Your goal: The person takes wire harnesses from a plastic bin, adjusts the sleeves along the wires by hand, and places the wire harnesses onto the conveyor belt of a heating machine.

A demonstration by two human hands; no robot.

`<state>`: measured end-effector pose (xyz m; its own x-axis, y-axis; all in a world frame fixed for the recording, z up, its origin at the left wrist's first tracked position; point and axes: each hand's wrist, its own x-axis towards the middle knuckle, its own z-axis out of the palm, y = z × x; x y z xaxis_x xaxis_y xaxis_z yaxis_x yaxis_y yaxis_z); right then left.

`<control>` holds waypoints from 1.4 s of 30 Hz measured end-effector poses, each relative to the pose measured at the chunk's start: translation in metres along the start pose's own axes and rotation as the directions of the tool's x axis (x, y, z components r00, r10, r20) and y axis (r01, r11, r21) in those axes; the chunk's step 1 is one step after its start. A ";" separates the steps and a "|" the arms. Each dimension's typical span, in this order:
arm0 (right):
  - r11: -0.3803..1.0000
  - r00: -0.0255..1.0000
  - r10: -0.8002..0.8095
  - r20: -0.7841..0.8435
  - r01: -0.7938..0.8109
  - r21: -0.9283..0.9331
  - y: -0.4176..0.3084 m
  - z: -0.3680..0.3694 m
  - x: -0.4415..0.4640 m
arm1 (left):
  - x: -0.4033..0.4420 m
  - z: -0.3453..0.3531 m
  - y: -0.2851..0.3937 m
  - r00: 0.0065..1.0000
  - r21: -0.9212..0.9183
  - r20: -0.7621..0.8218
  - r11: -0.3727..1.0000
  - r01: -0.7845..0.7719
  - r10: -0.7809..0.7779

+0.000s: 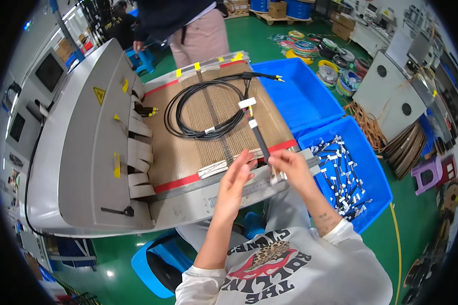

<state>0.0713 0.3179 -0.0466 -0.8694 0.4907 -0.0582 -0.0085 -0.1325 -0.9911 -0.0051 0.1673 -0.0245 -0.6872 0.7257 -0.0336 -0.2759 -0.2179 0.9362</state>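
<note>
My right hand [291, 169] pinches the lower end of a short wire harness [259, 141] in black sleeving. Its white connector end hangs below my fingers, and a white label sits near its upper end. To the left, my left hand [233, 179] is held with fingers stretched out over the belt's front edge, apparently holding nothing. A coiled black cable [169, 113] lies on the brown mesh conveyor belt [163, 157]. One end of the coil, with a white label [247, 102], meets the top of the harness; whether they are joined I cannot tell.
On the left stands the grey machine housing [81, 147] with hanging flaps; black cable ends [146, 110] poke out between them. Blue bins [295, 94] stand at the right, the nearer one [379, 190] holding several small harnesses. Across the belt stands a person [201, 35].
</note>
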 end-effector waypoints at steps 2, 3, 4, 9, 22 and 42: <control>0.996 0.990 -0.017 -0.140 0.005 -0.086 0.007 -0.016 0.034 | -0.007 -0.007 0.006 1.000 0.012 -0.002 1.000 0.005 -0.005; 0.995 0.983 0.014 -0.184 -0.031 -0.090 0.012 -0.025 0.051 | -0.011 -0.011 0.005 1.000 0.002 -0.019 1.000 0.016 -0.016; 0.994 0.973 0.044 -0.226 -0.067 -0.092 0.018 -0.032 0.067 | -0.016 -0.016 0.005 0.999 0.000 -0.021 1.000 0.030 -0.030; 0.933 0.964 0.074 -0.257 -0.158 -0.324 0.042 -0.054 0.126 | -0.037 -0.034 0.001 0.996 -0.028 -0.048 0.997 0.071 -0.073; 0.674 0.939 -0.121 -0.321 -0.159 -0.721 0.006 -0.047 0.121 | -0.053 -0.025 0.003 0.993 -0.008 -0.007 0.993 0.122 -0.122; -0.016 0.747 -0.154 -0.646 -0.656 -0.755 0.243 -0.337 -0.065 | -0.051 0.024 -0.044 0.986 0.077 -0.018 0.983 0.166 -0.165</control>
<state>0.2920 0.5444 -0.3242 -0.3291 0.9437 0.0322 0.9432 0.3302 -0.0363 0.0579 0.1551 -0.0555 -0.6443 0.7398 -0.1939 -0.3338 -0.0439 0.9416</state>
